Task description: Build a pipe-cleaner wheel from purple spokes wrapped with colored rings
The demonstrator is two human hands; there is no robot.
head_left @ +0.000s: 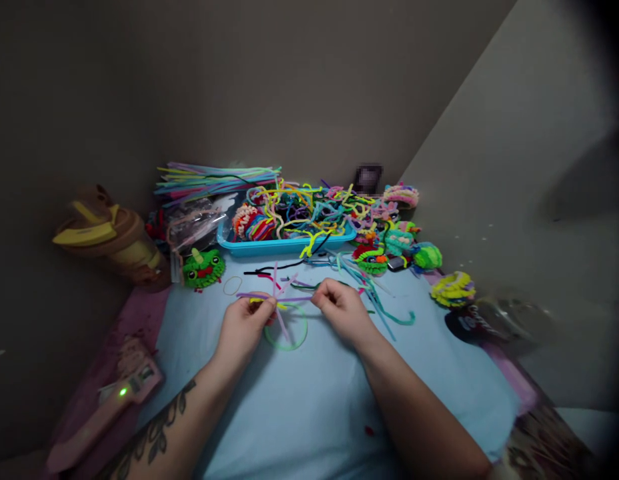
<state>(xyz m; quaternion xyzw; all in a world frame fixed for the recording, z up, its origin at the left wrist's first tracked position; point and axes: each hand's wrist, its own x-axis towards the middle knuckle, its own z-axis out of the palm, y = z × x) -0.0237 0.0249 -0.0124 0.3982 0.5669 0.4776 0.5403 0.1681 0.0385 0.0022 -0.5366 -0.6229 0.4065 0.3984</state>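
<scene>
My left hand is closed in a pinch on a small bundle of pipe cleaners, pink, purple and yellow, whose ends fan out above my fingers. My right hand is closed too, pinching the purple strand that runs rightward from that bundle. Both hands hover just above a light blue cloth. A green ring lies flat on the cloth between and under my hands.
A blue tray heaped with tangled pipe cleaners stands behind my hands. A green horned figure, several finished fuzzy pieces, straight pipe cleaners, a brown bottle and a pink glue gun surround the cloth. Walls close in behind and at right.
</scene>
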